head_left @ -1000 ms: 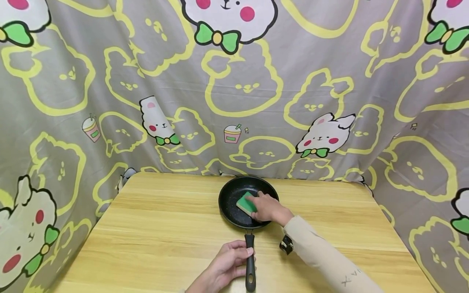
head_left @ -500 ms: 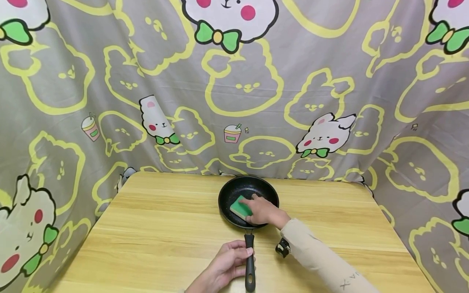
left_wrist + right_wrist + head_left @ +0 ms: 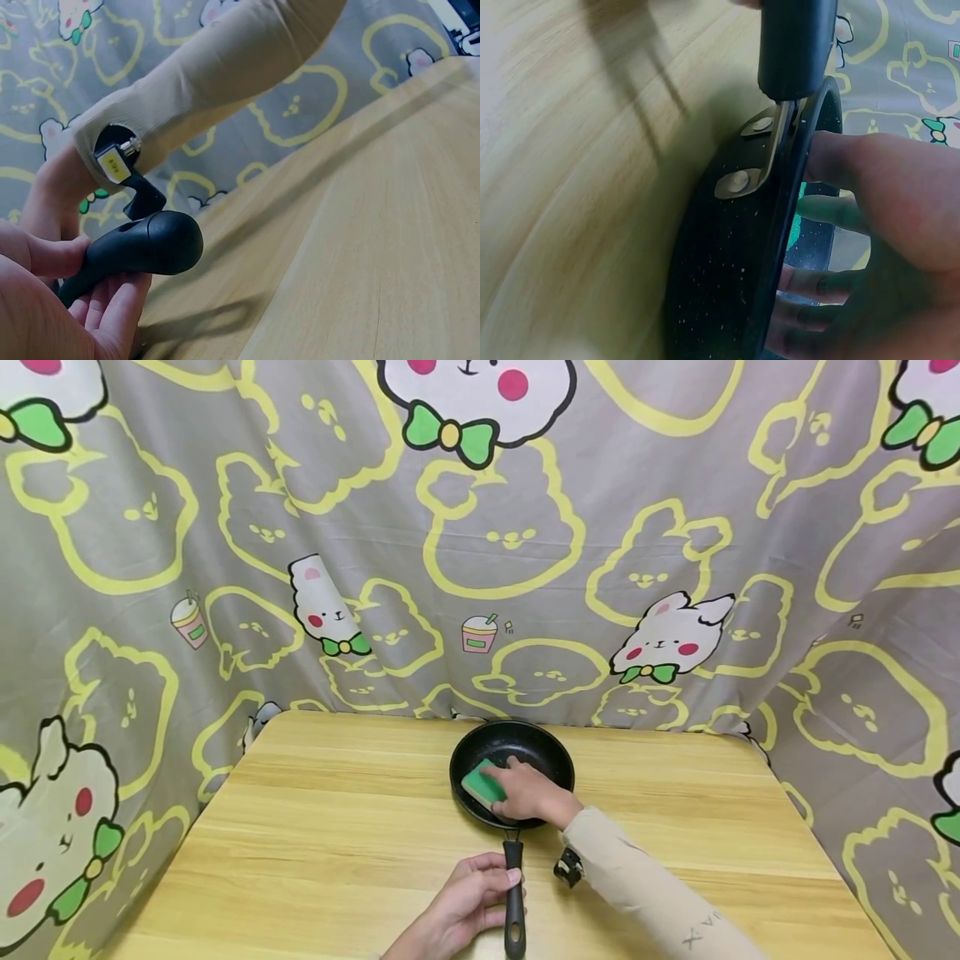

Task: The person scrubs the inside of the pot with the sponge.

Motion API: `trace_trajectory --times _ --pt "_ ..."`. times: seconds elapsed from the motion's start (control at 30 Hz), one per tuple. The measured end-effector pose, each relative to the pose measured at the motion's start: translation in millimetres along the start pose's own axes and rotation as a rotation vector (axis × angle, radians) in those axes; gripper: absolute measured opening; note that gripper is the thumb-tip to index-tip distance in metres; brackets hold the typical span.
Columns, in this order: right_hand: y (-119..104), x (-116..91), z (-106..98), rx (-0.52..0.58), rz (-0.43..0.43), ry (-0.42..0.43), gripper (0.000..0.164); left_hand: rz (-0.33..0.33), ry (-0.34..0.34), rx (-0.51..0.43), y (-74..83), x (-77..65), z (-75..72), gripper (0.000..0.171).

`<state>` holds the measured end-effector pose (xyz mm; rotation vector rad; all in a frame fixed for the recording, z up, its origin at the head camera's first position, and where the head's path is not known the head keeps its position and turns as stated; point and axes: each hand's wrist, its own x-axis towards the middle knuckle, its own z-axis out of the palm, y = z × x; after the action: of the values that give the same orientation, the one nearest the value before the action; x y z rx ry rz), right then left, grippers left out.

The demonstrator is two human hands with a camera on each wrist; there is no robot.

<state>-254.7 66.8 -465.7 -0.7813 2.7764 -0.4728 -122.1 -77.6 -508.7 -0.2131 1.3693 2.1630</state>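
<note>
A black frying pan sits on the wooden table, its handle pointing toward me. My left hand grips that handle from the left, thumb on top and fingers underneath; the left wrist view shows the rounded handle end sticking out past them. Inside the pan, my right hand holds a green-topped sponge with a pale underside against the left part of the bottom. In the right wrist view the fingers reach over the pan's rim, and only a sliver of the green sponge shows behind it.
The light wooden table runs back to a grey patterned curtain that also hangs on both sides. A small black camera device hangs at the right sleeve's cuff, above the table right of the pan handle.
The right hand has slid the sponge leftward and slightly nearer across the pan's bottom. The left hand keeps its grip on the handle, and the pan stays in place.
</note>
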Motion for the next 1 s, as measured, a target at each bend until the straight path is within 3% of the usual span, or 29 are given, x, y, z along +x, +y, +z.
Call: trace_trajectory --times 1.0 --pt "-1.9 18.0 3.8 -0.019 0.062 0.056 0.066 0.0 0.001 -0.001 0.3 -0.3 0.9 0.019"
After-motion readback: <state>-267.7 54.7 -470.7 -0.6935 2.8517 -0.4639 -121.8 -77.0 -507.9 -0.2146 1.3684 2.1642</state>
